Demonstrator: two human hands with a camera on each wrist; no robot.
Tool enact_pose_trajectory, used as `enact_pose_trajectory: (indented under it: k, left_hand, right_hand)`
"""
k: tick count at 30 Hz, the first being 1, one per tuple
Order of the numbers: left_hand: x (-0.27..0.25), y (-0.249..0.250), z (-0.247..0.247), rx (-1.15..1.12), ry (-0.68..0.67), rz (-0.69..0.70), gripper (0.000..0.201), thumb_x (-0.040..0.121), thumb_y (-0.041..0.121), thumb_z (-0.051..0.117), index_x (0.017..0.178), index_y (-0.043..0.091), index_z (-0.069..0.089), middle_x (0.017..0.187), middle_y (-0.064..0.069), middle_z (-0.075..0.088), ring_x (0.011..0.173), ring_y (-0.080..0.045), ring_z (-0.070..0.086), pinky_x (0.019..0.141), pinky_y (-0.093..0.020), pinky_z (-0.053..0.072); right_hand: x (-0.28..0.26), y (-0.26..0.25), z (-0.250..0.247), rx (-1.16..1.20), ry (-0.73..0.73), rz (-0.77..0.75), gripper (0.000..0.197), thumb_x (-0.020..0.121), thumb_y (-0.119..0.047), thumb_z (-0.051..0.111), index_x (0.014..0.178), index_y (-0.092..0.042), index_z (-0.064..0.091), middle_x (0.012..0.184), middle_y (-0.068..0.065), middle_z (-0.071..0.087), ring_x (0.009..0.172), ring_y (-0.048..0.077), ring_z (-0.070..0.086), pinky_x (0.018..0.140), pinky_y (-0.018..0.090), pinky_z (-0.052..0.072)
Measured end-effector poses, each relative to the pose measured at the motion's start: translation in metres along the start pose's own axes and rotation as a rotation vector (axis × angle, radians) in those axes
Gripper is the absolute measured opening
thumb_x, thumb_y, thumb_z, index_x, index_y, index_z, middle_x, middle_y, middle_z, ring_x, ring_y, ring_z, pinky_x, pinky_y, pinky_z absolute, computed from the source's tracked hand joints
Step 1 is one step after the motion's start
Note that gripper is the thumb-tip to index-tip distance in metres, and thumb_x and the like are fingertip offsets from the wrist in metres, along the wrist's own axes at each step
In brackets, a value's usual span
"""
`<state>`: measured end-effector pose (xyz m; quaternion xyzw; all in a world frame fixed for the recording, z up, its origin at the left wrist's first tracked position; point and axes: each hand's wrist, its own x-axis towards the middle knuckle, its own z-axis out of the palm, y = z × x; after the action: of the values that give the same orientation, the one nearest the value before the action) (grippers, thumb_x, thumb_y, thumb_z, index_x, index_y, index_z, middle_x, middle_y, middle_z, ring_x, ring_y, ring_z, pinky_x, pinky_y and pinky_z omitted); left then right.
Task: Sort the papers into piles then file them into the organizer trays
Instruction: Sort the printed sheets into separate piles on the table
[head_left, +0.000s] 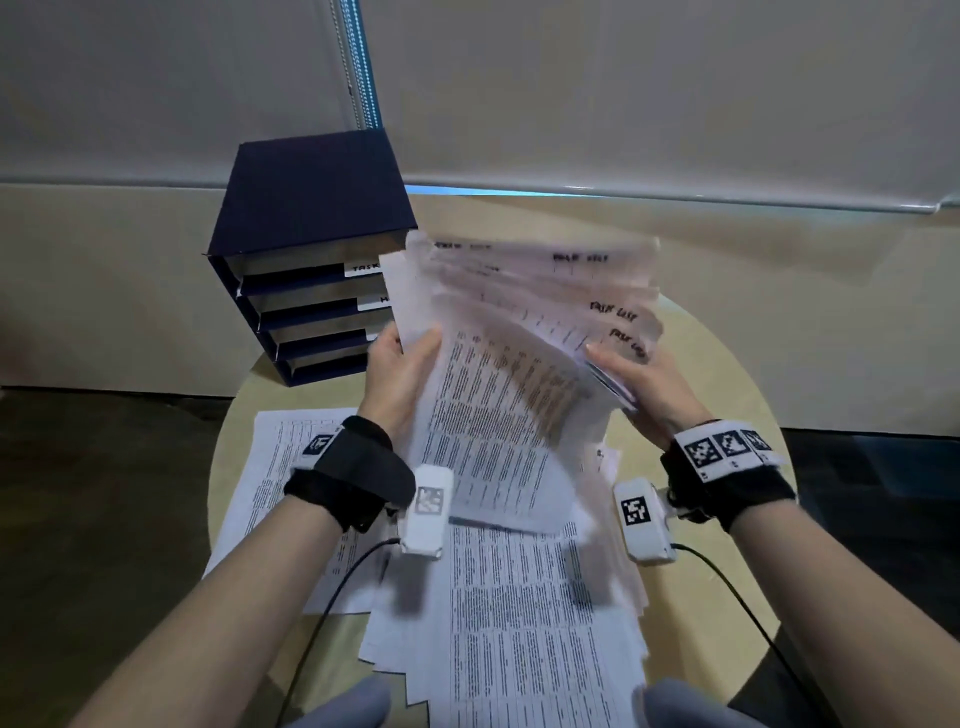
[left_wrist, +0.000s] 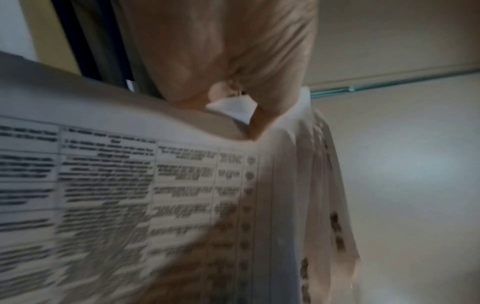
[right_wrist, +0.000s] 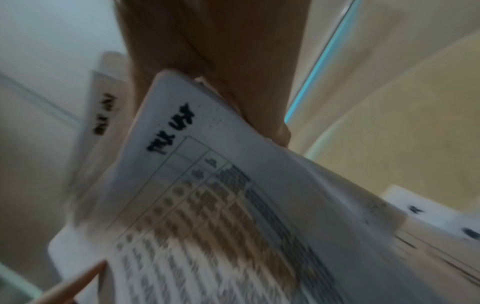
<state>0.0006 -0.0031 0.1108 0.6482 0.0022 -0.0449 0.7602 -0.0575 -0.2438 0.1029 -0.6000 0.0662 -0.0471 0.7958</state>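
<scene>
I hold a fanned stack of printed sheets above the round table. Several of them carry a handwritten "Task List" heading. My left hand grips the stack's left edge, thumb on the front page. My right hand holds the right edge, thumb on top. The left wrist view shows my left hand pinching a paper corner above blurred table text. In the right wrist view the headed sheet fills the frame under my right hand. The dark blue organizer with labelled trays stands at the table's back left.
More printed sheets lie on the table: one pile at the left and a larger spread in front of me. Wrist-camera cables trail over them. A wall and window blind stand behind the table.
</scene>
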Motion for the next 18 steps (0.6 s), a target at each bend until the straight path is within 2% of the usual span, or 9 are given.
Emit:
enact_pose_trajectory:
  k: [1, 2, 4, 6, 8, 11, 13, 15, 18]
  left_hand:
    - [-0.004, 0.003, 0.005, 0.058, 0.054, 0.057, 0.004, 0.095, 0.010, 0.055, 0.092, 0.012, 0.056, 0.088, -0.007, 0.067, 0.076, -0.005, 0.065, 0.073, -0.022, 0.054]
    - [-0.009, 0.006, 0.010, 0.133, 0.112, 0.117, 0.016, 0.097, 0.013, 0.053, 0.081, 0.014, 0.050, 0.078, -0.004, 0.059, 0.064, 0.006, 0.057, 0.064, -0.011, 0.048]
    - [-0.018, 0.006, 0.019, 0.262, 0.199, 0.202, 0.036, 0.100, 0.020, 0.048, 0.068, 0.018, 0.032, 0.065, 0.004, 0.037, 0.048, 0.004, 0.040, 0.046, -0.007, 0.034]
    - [-0.022, 0.007, 0.021, 0.291, 0.248, 0.241, 0.039, 0.100, 0.022, 0.047, 0.066, 0.019, 0.028, 0.065, 0.005, 0.031, 0.050, 0.000, 0.037, 0.044, -0.009, 0.032]
    - [-0.016, 0.005, 0.015, 0.247, 0.289, 0.246, 0.036, 0.100, 0.021, 0.049, 0.068, 0.019, 0.032, 0.067, 0.004, 0.036, 0.053, 0.002, 0.040, 0.051, -0.013, 0.036]
    - [-0.005, 0.012, 0.003, 0.212, 0.304, 0.230, 0.009, 0.099, 0.019, 0.050, 0.092, 0.014, 0.051, 0.092, 0.000, 0.058, 0.085, -0.010, 0.056, 0.081, -0.028, 0.047]
    - [0.002, 0.016, -0.006, 0.198, 0.313, 0.218, 0.010, 0.099, 0.015, 0.049, 0.107, 0.010, 0.052, 0.105, 0.000, 0.060, 0.096, -0.011, 0.056, 0.088, -0.023, 0.044]
    - [0.009, 0.020, -0.010, 0.198, 0.326, 0.226, 0.004, 0.098, 0.014, 0.050, 0.102, 0.013, 0.050, 0.102, 0.002, 0.060, 0.093, -0.010, 0.056, 0.084, -0.021, 0.043]
    - [0.008, 0.025, -0.001, 0.215, 0.308, 0.264, 0.009, 0.097, 0.016, 0.052, 0.089, 0.016, 0.048, 0.088, 0.006, 0.057, 0.081, -0.006, 0.055, 0.070, -0.014, 0.043]
  right_hand:
    - [0.000, -0.005, 0.006, -0.025, 0.046, -0.059, 0.043, 0.073, -0.006, 0.073, 0.113, -0.003, 0.060, 0.109, 0.017, 0.067, 0.099, 0.030, 0.065, 0.083, 0.042, 0.054]
    - [-0.001, -0.009, 0.012, -0.061, 0.087, -0.122, 0.034, 0.074, -0.002, 0.071, 0.107, 0.001, 0.063, 0.100, 0.016, 0.070, 0.089, 0.028, 0.068, 0.078, 0.041, 0.056]
    - [-0.003, -0.015, 0.022, -0.050, 0.148, -0.186, 0.023, 0.081, -0.006, 0.067, 0.099, 0.007, 0.062, 0.077, 0.008, 0.071, 0.064, 0.015, 0.067, 0.057, 0.027, 0.056]
    - [-0.006, -0.014, 0.028, 0.039, 0.110, -0.156, 0.043, 0.079, -0.025, 0.070, 0.107, 0.004, 0.059, 0.090, 0.009, 0.070, 0.080, 0.019, 0.067, 0.064, 0.026, 0.055]
    - [-0.007, -0.003, 0.019, -0.059, 0.039, -0.122, 0.066, 0.067, -0.056, 0.071, 0.116, -0.013, 0.058, 0.113, 0.007, 0.065, 0.104, 0.020, 0.061, 0.080, 0.033, 0.051]
    - [-0.015, 0.012, 0.002, -0.220, -0.156, -0.041, 0.079, 0.066, -0.067, 0.065, 0.130, -0.026, 0.046, 0.121, -0.006, 0.062, 0.112, 0.011, 0.057, 0.086, 0.028, 0.046]
    - [-0.023, 0.016, -0.004, -0.247, -0.241, -0.014, 0.086, 0.060, -0.058, 0.076, 0.133, -0.028, 0.040, 0.119, -0.012, 0.062, 0.111, 0.004, 0.056, 0.085, 0.018, 0.046]
    - [-0.025, 0.016, 0.000, -0.362, -0.257, -0.026, 0.086, 0.064, -0.034, 0.082, 0.136, -0.027, 0.036, 0.123, -0.004, 0.060, 0.115, 0.009, 0.055, 0.093, 0.023, 0.045]
    - [-0.015, 0.015, 0.016, -0.304, -0.068, -0.067, 0.055, 0.076, -0.002, 0.071, 0.125, -0.012, 0.049, 0.113, 0.007, 0.064, 0.108, 0.023, 0.061, 0.088, 0.033, 0.052]
